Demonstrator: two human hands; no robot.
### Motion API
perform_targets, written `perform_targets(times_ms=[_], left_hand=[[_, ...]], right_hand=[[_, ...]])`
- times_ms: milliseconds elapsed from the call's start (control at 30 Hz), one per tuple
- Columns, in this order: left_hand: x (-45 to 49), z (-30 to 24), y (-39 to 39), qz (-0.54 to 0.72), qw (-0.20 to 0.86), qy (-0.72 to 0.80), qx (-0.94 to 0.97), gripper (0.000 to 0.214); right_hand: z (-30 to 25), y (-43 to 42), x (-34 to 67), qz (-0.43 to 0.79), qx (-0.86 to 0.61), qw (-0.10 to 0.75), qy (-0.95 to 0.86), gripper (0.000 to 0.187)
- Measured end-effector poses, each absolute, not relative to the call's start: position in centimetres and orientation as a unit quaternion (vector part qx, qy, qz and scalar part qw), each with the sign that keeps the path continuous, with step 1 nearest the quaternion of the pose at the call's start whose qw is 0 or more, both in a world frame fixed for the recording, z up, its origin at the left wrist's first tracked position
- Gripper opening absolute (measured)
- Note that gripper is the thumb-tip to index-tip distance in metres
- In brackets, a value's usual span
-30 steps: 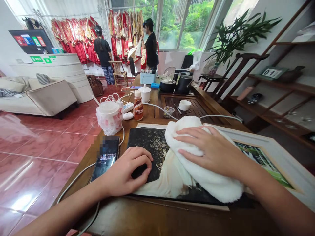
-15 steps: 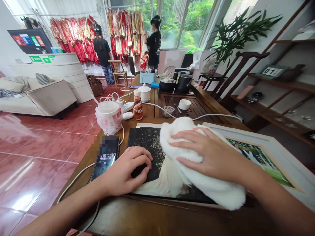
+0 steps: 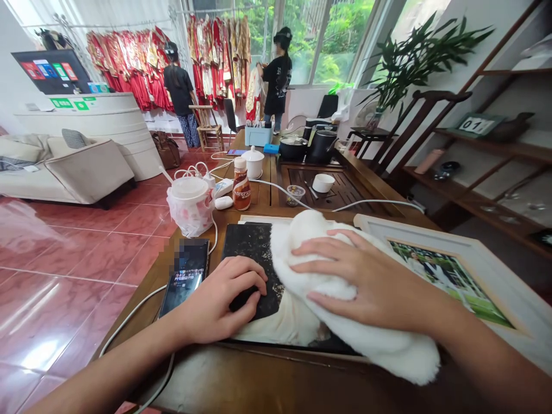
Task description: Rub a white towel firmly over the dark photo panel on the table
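White towel [image 3: 379, 342] shifted left, axis running lower right, right hand [image 3: 366, 282] spread atop, left hand [image 3: 219, 296] curled

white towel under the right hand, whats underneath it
The white towel rests on a dark speckled surface and a pale area beside a framed photo; what lies directly beneath it is covered and cannot be seen.

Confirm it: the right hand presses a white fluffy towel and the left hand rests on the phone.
Wrong: the head view shows the left hand on a dark speckled panel, beside the phone. The right hand does press the white fluffy towel.
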State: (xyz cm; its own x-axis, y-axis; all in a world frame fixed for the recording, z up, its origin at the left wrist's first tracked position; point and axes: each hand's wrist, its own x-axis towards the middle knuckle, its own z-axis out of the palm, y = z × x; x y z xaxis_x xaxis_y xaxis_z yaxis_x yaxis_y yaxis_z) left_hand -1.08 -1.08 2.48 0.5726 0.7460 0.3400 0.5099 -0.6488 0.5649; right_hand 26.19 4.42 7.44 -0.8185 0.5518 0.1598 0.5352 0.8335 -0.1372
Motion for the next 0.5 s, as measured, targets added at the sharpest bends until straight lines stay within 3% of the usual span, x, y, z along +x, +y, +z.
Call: perform_targets(times_ms=[133, 367, 500], left_hand=[[-1.1, 2.5, -1.2, 0.291, 0.209, 0.361, 0.861, 0.019], [-0.9, 2.6, -0.9, 0.281, 0.215, 0.366, 0.861, 0.017], [-1.0, 2.5, -1.0, 0.282, 0.213, 0.364, 0.862, 0.019]], right_hand=[[7.2, 5.1, 26.5, -0.011, -0.335, 0.105, -0.936, 0.041], [7.9, 2.3, 25.4, 0.081, -0.237, 0.077, -0.965, 0.031], [7.5, 4.1, 26.2, 0.038, -0.288, 0.083, -0.953, 0.036]])
